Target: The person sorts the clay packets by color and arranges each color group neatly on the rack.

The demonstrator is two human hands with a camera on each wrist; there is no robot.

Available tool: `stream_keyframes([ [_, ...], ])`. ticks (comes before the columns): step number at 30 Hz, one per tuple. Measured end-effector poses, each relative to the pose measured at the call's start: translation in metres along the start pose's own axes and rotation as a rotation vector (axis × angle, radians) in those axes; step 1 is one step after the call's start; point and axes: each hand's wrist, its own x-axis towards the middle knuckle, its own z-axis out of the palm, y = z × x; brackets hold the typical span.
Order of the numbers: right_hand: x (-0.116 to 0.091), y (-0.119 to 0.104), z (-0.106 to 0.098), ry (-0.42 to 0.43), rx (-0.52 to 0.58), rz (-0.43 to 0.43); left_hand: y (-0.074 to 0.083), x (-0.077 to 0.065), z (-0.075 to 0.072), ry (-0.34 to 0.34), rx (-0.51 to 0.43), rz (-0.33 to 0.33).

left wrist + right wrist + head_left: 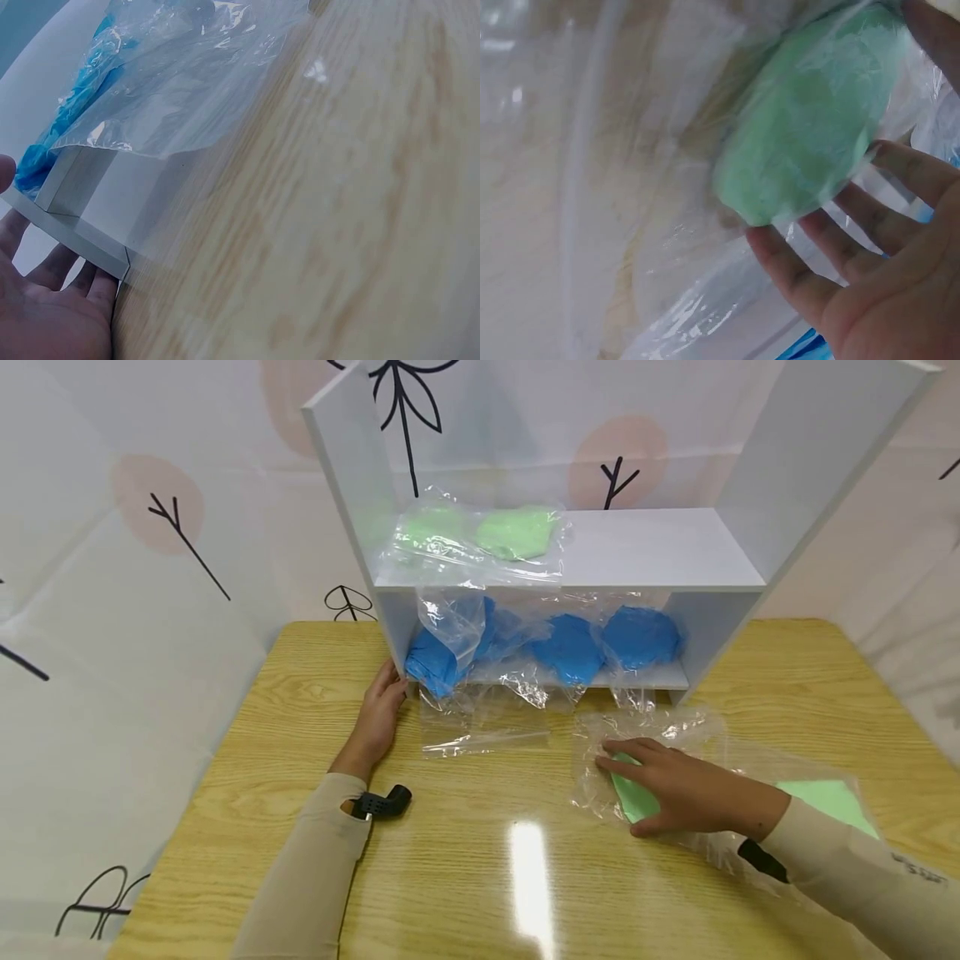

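My left hand [377, 718] holds the lower left side panel of a white shelf [663, 553], its fingers along the outside. In the left wrist view the fingers [56, 268] pass behind the panel edge [82, 244]. My right hand [678, 787] grips a flat green bundle in a clear plastic bag [630, 787] on the table, thumb and fingertips at its edges. The right wrist view shows the green bundle [802, 124] between thumb and fingers. Blue bundles in clear bags [567, 647] lie on the lower shelf; green bagged ones [517, 532] lie on the upper.
Another green bagged piece [828, 802] lies by the right forearm, partly hidden. Empty-looking bag ends [487, 727] hang over the lower shelf's front edge onto the wooden table [435, 868]. A patterned cloth [187, 527] stands behind.
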Motion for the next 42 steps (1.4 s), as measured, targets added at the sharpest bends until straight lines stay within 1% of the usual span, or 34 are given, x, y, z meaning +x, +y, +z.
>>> stream_keyframes([
  [2,0.001,0.0,0.002,0.024,-0.009,-0.013,-0.003,0.0,0.0,0.004,0.013,0.008],
  [5,0.002,-0.001,0.004,0.063,-0.031,-0.007,-0.006,0.001,0.0,0.008,0.015,0.019],
  [9,0.004,-0.005,0.007,0.1,-0.063,-0.007,-0.006,0.001,-0.001,0.013,0.011,0.024],
  [12,0.006,-0.007,0.009,0.13,-0.085,-0.027,-0.006,0.0,0.0,0.016,0.012,0.027],
  [18,0.008,-0.012,0.014,0.169,-0.09,-0.054,-0.005,0.0,-0.001,0.007,0.011,0.002],
  [21,0.01,-0.014,0.016,0.186,-0.112,-0.069,0.002,-0.002,0.0,-0.004,0.012,-0.014],
  [24,0.012,-0.015,0.017,0.216,-0.144,-0.095,0.015,-0.007,0.002,-0.011,0.031,-0.023],
  [28,0.014,-0.016,0.018,0.263,-0.165,-0.15,0.027,-0.013,0.005,-0.013,0.046,-0.031],
  [31,0.014,-0.017,0.019,0.315,-0.161,-0.188,0.024,-0.012,0.005,-0.016,0.044,-0.03],
  [37,0.013,-0.016,0.014,0.449,-0.105,-0.235,0.002,-0.002,0.001,0.004,0.058,-0.013],
  [39,0.013,-0.015,0.011,0.482,-0.093,-0.254,-0.002,0.0,0.0,0.013,0.061,-0.008],
  [42,0.011,-0.015,0.003,0.518,-0.095,-0.284,-0.002,0.001,0.0,0.019,0.049,0.007],
])
